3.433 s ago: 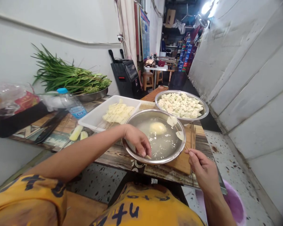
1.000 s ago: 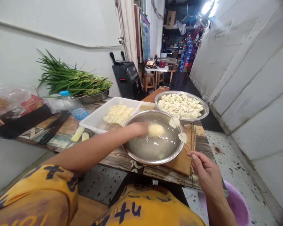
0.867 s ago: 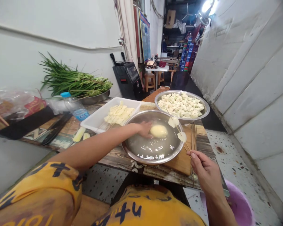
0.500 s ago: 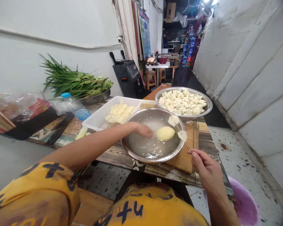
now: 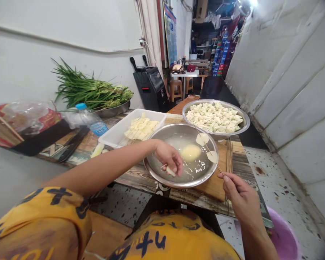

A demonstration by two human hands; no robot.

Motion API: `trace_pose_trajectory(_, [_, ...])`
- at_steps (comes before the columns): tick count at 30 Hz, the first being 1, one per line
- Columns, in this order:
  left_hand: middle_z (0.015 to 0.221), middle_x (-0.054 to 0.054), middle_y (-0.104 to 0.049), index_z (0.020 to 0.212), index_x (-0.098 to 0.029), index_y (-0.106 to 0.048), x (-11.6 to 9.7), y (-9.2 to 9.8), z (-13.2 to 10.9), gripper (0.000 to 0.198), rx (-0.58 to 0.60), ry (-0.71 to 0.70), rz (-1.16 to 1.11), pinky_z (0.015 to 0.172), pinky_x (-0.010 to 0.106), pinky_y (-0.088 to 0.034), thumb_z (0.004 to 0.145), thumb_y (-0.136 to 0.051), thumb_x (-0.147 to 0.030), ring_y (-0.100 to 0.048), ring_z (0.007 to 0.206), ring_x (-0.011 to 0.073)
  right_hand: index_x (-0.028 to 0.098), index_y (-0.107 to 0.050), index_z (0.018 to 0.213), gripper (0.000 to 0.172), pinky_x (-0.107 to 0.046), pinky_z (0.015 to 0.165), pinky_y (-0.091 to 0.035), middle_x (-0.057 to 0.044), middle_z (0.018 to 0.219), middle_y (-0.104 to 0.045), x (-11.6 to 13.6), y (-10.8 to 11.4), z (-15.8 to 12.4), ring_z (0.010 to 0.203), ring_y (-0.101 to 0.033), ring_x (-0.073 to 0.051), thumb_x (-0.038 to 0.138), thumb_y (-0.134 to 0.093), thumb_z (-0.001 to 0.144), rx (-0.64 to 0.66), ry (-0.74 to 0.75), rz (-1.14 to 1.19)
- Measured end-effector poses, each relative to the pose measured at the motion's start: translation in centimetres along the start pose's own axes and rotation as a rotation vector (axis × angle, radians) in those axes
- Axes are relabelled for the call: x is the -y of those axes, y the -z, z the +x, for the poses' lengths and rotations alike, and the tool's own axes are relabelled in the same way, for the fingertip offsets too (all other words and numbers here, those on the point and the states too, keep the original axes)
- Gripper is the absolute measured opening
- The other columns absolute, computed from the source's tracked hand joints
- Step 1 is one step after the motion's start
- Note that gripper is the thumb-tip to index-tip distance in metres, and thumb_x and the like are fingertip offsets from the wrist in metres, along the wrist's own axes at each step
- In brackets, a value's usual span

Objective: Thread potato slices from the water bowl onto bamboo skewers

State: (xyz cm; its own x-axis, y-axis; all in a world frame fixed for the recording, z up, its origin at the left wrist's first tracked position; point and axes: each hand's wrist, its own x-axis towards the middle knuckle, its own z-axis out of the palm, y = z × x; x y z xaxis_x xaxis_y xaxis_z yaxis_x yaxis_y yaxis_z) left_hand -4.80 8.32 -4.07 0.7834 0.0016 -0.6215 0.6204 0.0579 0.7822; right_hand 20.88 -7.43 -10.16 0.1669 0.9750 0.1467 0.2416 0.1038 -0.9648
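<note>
A steel bowl (image 5: 154,172) of water stands at the near edge of the wooden table, and a whole peeled potato (image 5: 190,152) floats in it. My left hand (image 5: 169,159) reaches into the bowl at its near side, fingers pinched on a pale potato slice (image 5: 170,172). To the right of the bowl, my right hand (image 5: 239,196) pinches the lower end of a thin bamboo skewer (image 5: 208,149). The skewer slants up over the bowl and carries two potato slices.
Behind stand a steel bowl of cauliflower pieces (image 5: 215,117) and a white tray of potato slices (image 5: 141,128). Loose skewers (image 5: 229,153) lie on a cutting board to the right. A water bottle (image 5: 91,120), green chives (image 5: 89,92) and bags sit left. A pink bucket (image 5: 283,236) is on the floor.
My left hand went from the bowl's near rim to the potato, then drew back to the near side and now pinches a slice. The potato drifted right. The right hand held the skewer steady.
</note>
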Motion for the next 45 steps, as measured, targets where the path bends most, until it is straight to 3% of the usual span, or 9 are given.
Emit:
trace_pose_trajectory(7, [0.099, 0.008, -0.068, 0.12, -0.019, -0.055, -1.7, 1.2, 1.1, 0.051, -0.306, -0.338, -0.357, 0.074, 0.029, -0.052, 0.073, -0.073, -0.028, -0.066, 0.086, 0.0163, 0.015, -0.063, 0.099, 0.039, -0.023, 0.044, -0.022, 0.005, 0.053, -0.035, -0.1, 0.3, -0.1, 0.048, -0.03, -0.008, 0.05, -0.055, 0.085, -0.02, 0.004, 0.008])
trace_pose_trajectory(10, [0.096, 0.009, -0.068, 0.111, -0.015, -0.061, -1.7, 1.5, 1.7, 0.051, -0.531, -0.415, -0.365, 0.08, 0.029, -0.051, 0.064, -0.079, -0.017, -0.066, 0.086, 0.0165, 0.014, -0.063, 0.1, 0.04, -0.023, 0.044, -0.023, 0.005, 0.054, -0.035, 0.0, 0.3, -0.1, 0.048, -0.03, -0.008, 0.05, -0.054, 0.085, -0.029, 0.008, 0.001])
trace_pose_trajectory(13, [0.087, 0.009, -0.069, 0.095, -0.011, -0.064, -1.6, 1.5, 2.2, 0.04, -0.821, -0.441, -0.378, 0.073, 0.029, -0.053, 0.059, -0.082, -0.015, -0.067, 0.078, 0.0173, 0.014, -0.064, 0.099, 0.041, -0.023, 0.044, -0.024, 0.005, 0.054, -0.036, 0.2, 0.4, -0.2, 0.048, -0.032, -0.009, 0.05, -0.053, 0.084, -0.042, 0.023, -0.037])
trace_pose_trajectory(16, [0.076, 0.009, -0.068, 0.081, -0.01, -0.062, -1.8, 1.4, 2.3, 0.026, -1.058, -0.466, -0.402, 0.064, 0.029, -0.053, 0.063, -0.079, -0.019, -0.066, 0.068, 0.0169, 0.013, -0.065, 0.094, 0.041, -0.023, 0.044, -0.026, 0.004, 0.052, -0.039, 0.4, 0.7, -0.3, 0.047, -0.035, -0.009, 0.051, -0.053, 0.084, -0.038, 0.033, -0.106])
trace_pose_trajectory(19, [0.071, 0.008, -0.066, 0.073, -0.01, -0.061, -1.9, 1.2, 2.3, 0.015, -1.178, -0.508, -0.378, 0.053, 0.022, -0.046, 0.072, -0.072, -0.021, -0.06, 0.058, 0.0116, 0.014, -0.067, 0.094, 0.041, -0.023, 0.043, -0.029, 0.002, 0.053, -0.046, 0.6, 0.9, -0.5, 0.047, -0.038, -0.01, 0.051, -0.051, 0.084, -0.025, 0.034, -0.196])
trace_pose_trajectory(25, [0.07, 0.006, -0.063, 0.069, -0.01, -0.063, -1.3, 1.3, 2.7, 0.019, -1.318, -0.563, -0.449, 0.045, 0.021, -0.033, 0.08, -0.058, -0.024, -0.044, 0.046, 0.0056, 0.016, -0.069, 0.091, 0.038, -0.023, 0.052, -0.043, -0.006, 0.079, -0.069, 1.1, 1.0, -0.6, 0.06, -0.057, -0.015, 0.047, -0.048, 0.085, -0.025, 0.123, -0.372])
trace_pose_trajectory(32, [0.067, 0.005, -0.063, 0.072, -0.01, -0.069, -1.0, 1.2, 2.3, 0.021, -1.457, -0.648, -0.318, 0.051, 0.022, -0.035, 0.07, -0.067, -0.03, -0.043, 0.051, 0.007, 0.014, -0.069, 0.091, 0.041, -0.023, 0.048, -0.042, -0.005, 0.071, -0.069, 1.4, 0.8, -0.4, 0.056, -0.057, -0.015, 0.048, -0.046, 0.086, -0.029, 0.167, -0.445])
trace_pose_trajectory(39, [0.064, 0.002, -0.062, 0.069, -0.012, -0.066, -1.4, 0.8, 2.4, 0.023, -1.478, -0.69, -0.324, 0.05, 0.021, -0.035, 0.062, -0.072, -0.033, -0.045, 0.05, 0.0073, 0.015, -0.069, 0.094, 0.041, -0.022, 0.053, -0.044, -0.006, 0.079, -0.071, 1.6, 0.8, -0.3, 0.062, -0.06, -0.015, 0.048, -0.045, 0.087, -0.019, 0.164, -0.473])
trace_pose_trajectory(45, [0.067, 0.003, -0.064, 0.069, -0.012, -0.066, -1.7, 0.5, 2.3, 0.022, -1.471, -0.669, -0.288, 0.049, 0.021, -0.035, 0.067, -0.066, -0.034, -0.042, 0.047, 0.0067, 0.015, -0.068, 0.095, 0.041, -0.022, 0.051, -0.045, -0.007, 0.082, -0.072, 1.7, 0.8, -0.4, 0.067, -0.064, -0.017, 0.047, -0.045, 0.088, -0.01, 0.157, -0.464])
